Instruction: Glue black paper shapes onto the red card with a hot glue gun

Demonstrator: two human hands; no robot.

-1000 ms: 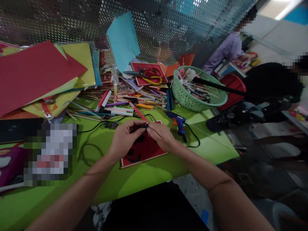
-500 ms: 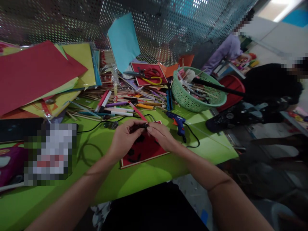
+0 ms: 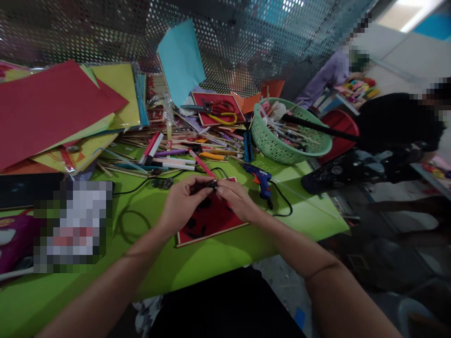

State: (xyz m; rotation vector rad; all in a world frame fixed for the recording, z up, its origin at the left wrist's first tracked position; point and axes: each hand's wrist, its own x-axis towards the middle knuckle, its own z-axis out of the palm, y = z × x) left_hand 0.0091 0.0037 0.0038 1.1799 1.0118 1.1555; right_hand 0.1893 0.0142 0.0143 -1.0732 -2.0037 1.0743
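Green tabletop below, the left hand and right hand keep their grip pinching a small dark piece above the red board; the right has shifted slightly, the piece not yet laid down.

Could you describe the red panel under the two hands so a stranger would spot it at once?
On the bright green table, find the person's left hand and right hand, meeting over a pale-edged red panel. It bears black shapes, whereas the similar red panel farther back has scissors lying on it.
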